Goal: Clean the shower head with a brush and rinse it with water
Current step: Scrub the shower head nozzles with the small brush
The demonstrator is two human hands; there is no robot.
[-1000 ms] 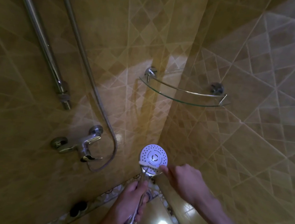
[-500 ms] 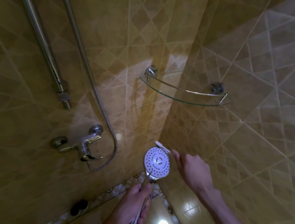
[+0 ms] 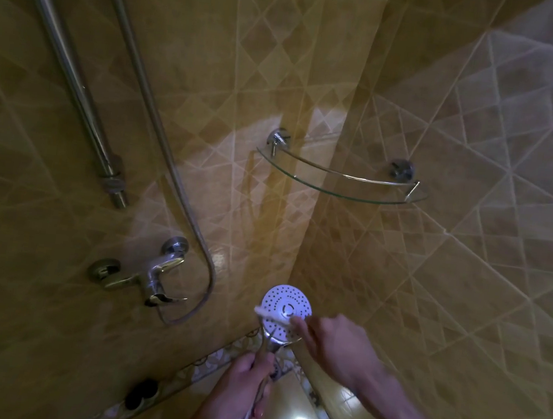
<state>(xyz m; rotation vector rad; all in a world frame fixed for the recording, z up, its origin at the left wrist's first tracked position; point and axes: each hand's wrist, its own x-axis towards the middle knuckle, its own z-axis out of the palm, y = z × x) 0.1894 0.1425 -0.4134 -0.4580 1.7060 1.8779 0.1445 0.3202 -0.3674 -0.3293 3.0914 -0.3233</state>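
Note:
A round white shower head (image 3: 286,305) with rows of small holes faces up at me near the bottom centre. My left hand (image 3: 236,394) grips its chrome handle from below. My right hand (image 3: 332,345) holds a small white brush (image 3: 268,313) that lies across the lower half of the spray face, bristle end at the left rim. The brush handle is mostly hidden inside my fingers.
A chrome mixer tap (image 3: 147,274) is fixed on the left wall, with the hose (image 3: 159,134) looping down from above and a slide rail (image 3: 76,83) beside it. A glass corner shelf (image 3: 340,182) juts out above the shower head. Tiled walls close in on both sides.
The brush swept from the lower face up past the top rim, and is now back down across the lower half. The shower head has shifted slightly.

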